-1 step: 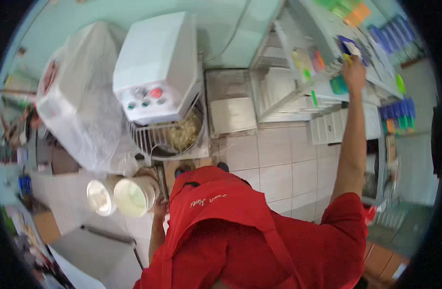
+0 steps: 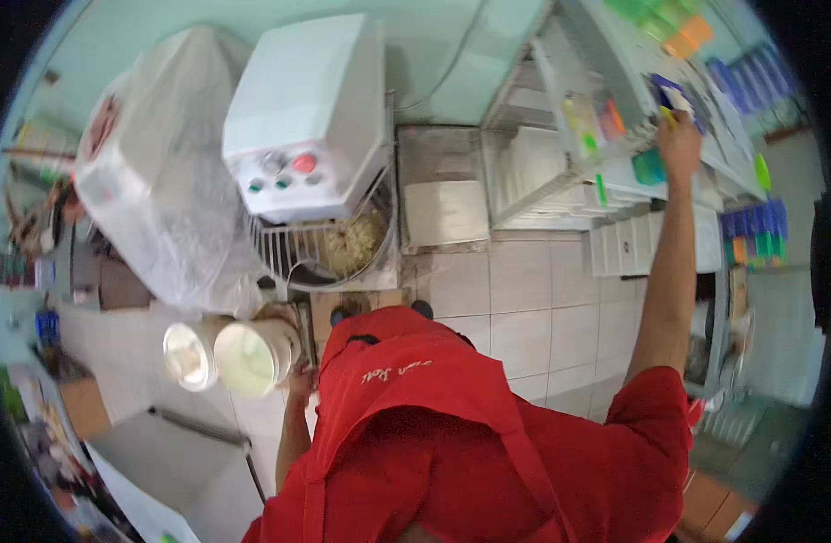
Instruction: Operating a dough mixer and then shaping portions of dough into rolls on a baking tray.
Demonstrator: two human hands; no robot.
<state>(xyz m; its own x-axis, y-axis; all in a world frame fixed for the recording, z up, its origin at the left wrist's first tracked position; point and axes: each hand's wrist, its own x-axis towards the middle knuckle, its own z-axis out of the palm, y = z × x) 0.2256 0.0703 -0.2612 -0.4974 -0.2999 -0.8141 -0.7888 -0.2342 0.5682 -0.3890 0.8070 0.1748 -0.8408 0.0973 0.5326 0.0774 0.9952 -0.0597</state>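
Right hand (image 2: 679, 145) at a small yellow object (image 2: 667, 117) by a blue-and-white item (image 2: 676, 94), upper right; left hand (image 2: 301, 378) just beside a white bucket (image 2: 285, 346), lower left. I cannot tell either hand's finger state. My view has shifted slightly; both hands remain in place.
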